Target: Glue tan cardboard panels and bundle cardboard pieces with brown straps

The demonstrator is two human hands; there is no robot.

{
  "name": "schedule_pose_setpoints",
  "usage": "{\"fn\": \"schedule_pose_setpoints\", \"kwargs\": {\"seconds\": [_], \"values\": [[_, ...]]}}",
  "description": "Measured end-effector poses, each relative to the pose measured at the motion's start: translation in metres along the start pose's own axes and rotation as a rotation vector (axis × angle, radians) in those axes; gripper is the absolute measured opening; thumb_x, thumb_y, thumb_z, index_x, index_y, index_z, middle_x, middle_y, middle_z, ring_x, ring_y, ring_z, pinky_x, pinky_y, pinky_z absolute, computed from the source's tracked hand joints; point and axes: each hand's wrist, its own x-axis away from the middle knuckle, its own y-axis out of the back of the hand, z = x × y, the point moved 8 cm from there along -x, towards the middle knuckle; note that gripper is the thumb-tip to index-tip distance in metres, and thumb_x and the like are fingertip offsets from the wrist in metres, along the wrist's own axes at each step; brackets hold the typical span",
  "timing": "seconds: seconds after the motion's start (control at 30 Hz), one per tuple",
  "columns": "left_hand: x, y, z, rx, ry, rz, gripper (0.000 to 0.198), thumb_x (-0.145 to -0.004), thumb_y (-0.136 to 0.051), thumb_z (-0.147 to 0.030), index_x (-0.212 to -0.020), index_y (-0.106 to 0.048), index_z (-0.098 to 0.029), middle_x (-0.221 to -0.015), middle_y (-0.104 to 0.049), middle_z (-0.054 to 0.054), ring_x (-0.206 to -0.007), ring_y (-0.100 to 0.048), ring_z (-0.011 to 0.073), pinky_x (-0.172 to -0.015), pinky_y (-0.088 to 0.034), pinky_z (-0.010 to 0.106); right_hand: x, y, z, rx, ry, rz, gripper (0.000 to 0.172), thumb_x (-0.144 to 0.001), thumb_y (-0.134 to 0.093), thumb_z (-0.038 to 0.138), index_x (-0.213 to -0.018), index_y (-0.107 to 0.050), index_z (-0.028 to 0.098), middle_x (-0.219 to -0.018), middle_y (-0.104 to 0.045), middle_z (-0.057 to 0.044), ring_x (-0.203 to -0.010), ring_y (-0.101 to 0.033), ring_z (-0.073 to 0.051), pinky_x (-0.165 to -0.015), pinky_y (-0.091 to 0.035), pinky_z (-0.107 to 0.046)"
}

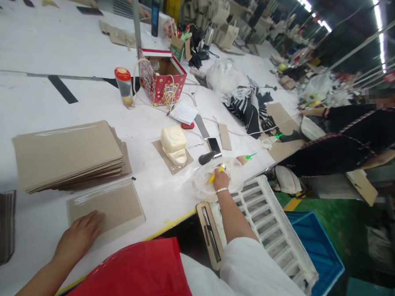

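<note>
My left hand (81,233) lies flat, fingers stretched, on the near edge of a beige board (111,203) with a shiny clear strip along its far side. At the table's front edge, my right hand (221,180) is closed on a yellow-handled tool (212,178); its working end is hidden. Under and around that hand is a crumpled clear plastic bag (199,183). A stack of similar beige boards (65,155) stands just beyond the board under my left hand.
A cream plastic container (173,140) sits on a small board. Beyond are a red patterned box (161,83) and a red-capped bottle (124,85). A white slatted rack (263,215) and blue crate (316,239) stand to the right. Another person in dark clothing (349,135) works farther right.
</note>
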Motion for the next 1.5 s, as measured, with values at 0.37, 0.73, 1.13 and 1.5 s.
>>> {"fn": "schedule_pose_setpoints", "kwargs": {"seconds": [0.37,0.73,1.13,1.5], "values": [[-0.003,-0.008,0.004,-0.066,-0.028,0.083,0.047,-0.084,-0.036,-0.036,-0.121,-0.057,-0.015,-0.129,-0.051,0.013,-0.115,-0.047,0.0284,-0.097,-0.038,0.041,0.025,-0.003,0.005,-0.037,0.002,0.049,0.025,-0.086,-0.042,0.017,-0.107,-0.055,0.012,-0.076,-0.060,-0.010,-0.075,-0.055,-0.022,-0.069,-0.036,-0.031],[-0.005,0.003,0.002,0.012,-0.042,0.187,0.046,-0.079,-0.047,-0.028,-0.122,-0.054,-0.010,-0.134,-0.046,0.017,-0.119,-0.046,0.0290,-0.101,-0.036,0.040,0.066,0.063,0.017,-0.196,-0.024,-0.169,0.027,-0.087,-0.035,0.021,-0.105,-0.051,0.009,-0.078,-0.059,-0.009,-0.074,-0.057,-0.020,-0.069,-0.042,-0.031],[-0.045,0.161,-0.147,0.982,-0.279,0.003,0.070,-0.074,-0.060,-0.049,-0.134,-0.039,-0.019,-0.139,-0.041,0.010,-0.125,-0.040,0.0230,-0.104,-0.033,0.035,0.136,0.193,0.206,-1.240,0.476,0.217,0.025,-0.085,-0.055,0.029,-0.102,-0.038,0.022,-0.075,-0.053,0.002,-0.065,-0.054,-0.011,-0.061,-0.044,-0.024],[-0.011,0.076,-0.086,1.611,0.222,0.566,0.037,-0.058,-0.076,-0.043,-0.078,-0.067,-0.014,-0.071,-0.067,0.003,-0.066,-0.060,0.0145,-0.061,-0.047,0.022,0.125,0.142,0.261,-1.074,0.617,0.364,0.029,-0.080,-0.058,0.033,-0.099,-0.040,0.022,-0.078,-0.059,0.000,-0.070,-0.058,-0.014,-0.068,-0.047,-0.027]]}}
